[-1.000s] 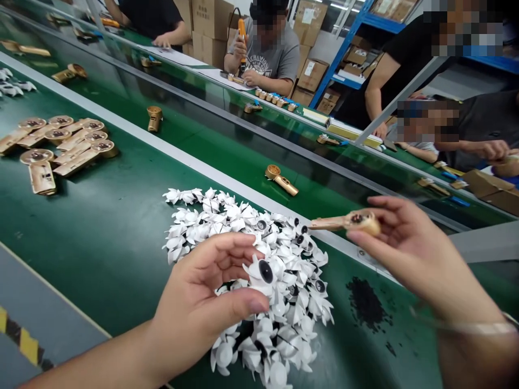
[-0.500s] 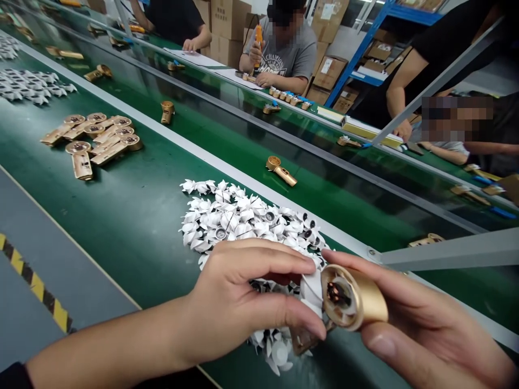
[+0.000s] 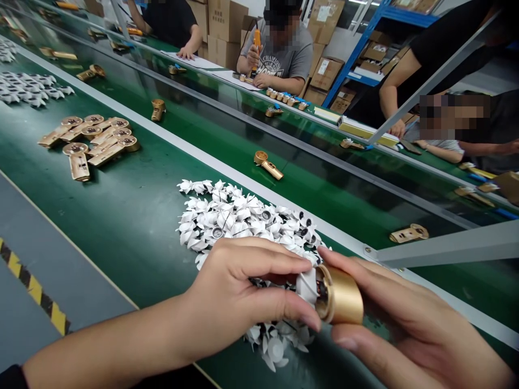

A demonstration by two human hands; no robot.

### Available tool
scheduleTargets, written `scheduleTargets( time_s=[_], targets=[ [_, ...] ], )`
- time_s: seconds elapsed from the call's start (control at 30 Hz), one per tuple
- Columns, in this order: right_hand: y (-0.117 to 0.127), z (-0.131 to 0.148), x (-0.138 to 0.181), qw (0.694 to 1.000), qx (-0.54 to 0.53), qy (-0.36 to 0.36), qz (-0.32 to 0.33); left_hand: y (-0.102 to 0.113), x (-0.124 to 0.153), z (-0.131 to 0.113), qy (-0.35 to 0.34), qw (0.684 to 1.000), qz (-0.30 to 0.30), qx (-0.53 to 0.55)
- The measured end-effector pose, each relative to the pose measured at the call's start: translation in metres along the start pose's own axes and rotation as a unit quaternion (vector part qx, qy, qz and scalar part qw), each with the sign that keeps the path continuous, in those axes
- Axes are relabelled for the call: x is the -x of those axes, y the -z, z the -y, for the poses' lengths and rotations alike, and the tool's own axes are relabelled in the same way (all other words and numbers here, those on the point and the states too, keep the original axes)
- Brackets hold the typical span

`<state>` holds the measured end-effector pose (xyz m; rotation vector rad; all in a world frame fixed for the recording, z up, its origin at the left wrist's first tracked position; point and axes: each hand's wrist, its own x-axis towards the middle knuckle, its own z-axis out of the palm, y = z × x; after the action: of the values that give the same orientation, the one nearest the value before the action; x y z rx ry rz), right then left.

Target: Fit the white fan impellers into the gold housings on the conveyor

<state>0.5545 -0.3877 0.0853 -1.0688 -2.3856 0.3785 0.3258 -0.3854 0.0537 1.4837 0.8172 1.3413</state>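
Note:
My left hand [image 3: 239,292] pinches a white fan impeller [image 3: 307,285] between thumb and fingers, held against the open round end of a gold housing [image 3: 340,302]. My right hand [image 3: 405,329] grips that gold housing from the right, fingers wrapped round it. Both hands hover just above a pile of white impellers [image 3: 239,221] lying on the green belt [image 3: 133,210]. The inside of the housing is mostly hidden by the impeller.
Several gold housings [image 3: 91,143] lie in a group at the left. More white impellers [image 3: 28,86] sit far left. Single gold parts [image 3: 267,165] ride the middle belt. Other people sit at the far side, one holding an orange screwdriver [image 3: 257,43]. A metal bar [image 3: 446,246] crosses at right.
Both hands came together low over the pile. The impeller now sits closer into the housing's open end, and the housing has turned more side-on. Parts on the middle belt have shifted left.

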Motion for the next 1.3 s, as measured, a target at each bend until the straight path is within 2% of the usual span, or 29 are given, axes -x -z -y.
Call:
scheduleTargets(
  time_s=[0.07,0.13,0.27,0.33,0.4,0.57,0.67,0.7,0.77,0.8,0.83,0.87,0.93,1.03,1.13,1.3],
  targets=[
    [-0.003,0.001,0.001,0.999,0.035,0.022,0.006,0.000,0.002,0.003,0.046,0.999,0.011,0.024],
    [-0.005,0.001,0.004,0.998,0.054,0.037,0.020,-0.001,0.004,0.007,0.121,0.988,0.028,0.090],
    [-0.007,0.002,0.009,0.997,0.052,0.049,0.036,-0.001,0.007,0.014,0.269,0.923,0.044,0.270],
    [-0.008,0.001,0.012,0.996,0.062,0.057,0.027,-0.001,0.009,0.017,0.303,0.898,0.048,0.315],
    [-0.010,0.000,0.013,0.994,0.080,0.071,0.021,-0.002,0.012,0.020,0.312,0.892,0.052,0.323],
    [-0.019,0.005,0.008,0.992,0.087,0.078,0.036,-0.003,0.016,0.026,0.258,0.937,0.032,0.234],
    [-0.018,0.003,-0.003,0.996,0.069,0.050,0.019,0.012,0.010,0.020,0.239,0.962,0.034,0.126],
    [-0.016,-0.004,-0.009,0.997,0.075,0.016,0.006,0.020,0.008,0.017,0.203,0.977,0.022,0.063],
    [-0.009,-0.032,-0.026,0.983,0.140,-0.120,0.001,0.041,0.009,0.010,0.058,0.994,0.006,-0.089],
    [-0.006,-0.052,-0.036,0.961,0.186,-0.203,0.004,0.052,0.012,0.007,-0.027,0.986,0.020,-0.161],
    [-0.004,-0.074,-0.047,0.923,0.244,-0.294,0.038,0.060,0.017,0.006,-0.093,0.970,0.056,-0.218],
    [-0.003,-0.097,-0.058,0.904,0.263,-0.333,0.060,0.067,0.025,0.006,-0.133,0.950,0.105,-0.261],
    [-0.006,-0.138,-0.076,0.879,0.282,-0.378,0.073,0.075,0.042,0.009,-0.141,0.910,0.207,-0.330],
    [-0.014,-0.169,-0.080,0.864,0.298,-0.402,0.052,0.075,0.064,0.021,-0.097,0.853,0.281,-0.429],
    [-0.017,-0.156,-0.050,0.872,0.320,-0.371,0.003,0.074,0.075,0.035,-0.083,0.824,0.295,-0.477],
    [-0.018,-0.093,0.039,0.927,0.259,-0.270,0.001,0.085,0.085,0.051,-0.118,0.820,0.268,-0.491]
  ],
)
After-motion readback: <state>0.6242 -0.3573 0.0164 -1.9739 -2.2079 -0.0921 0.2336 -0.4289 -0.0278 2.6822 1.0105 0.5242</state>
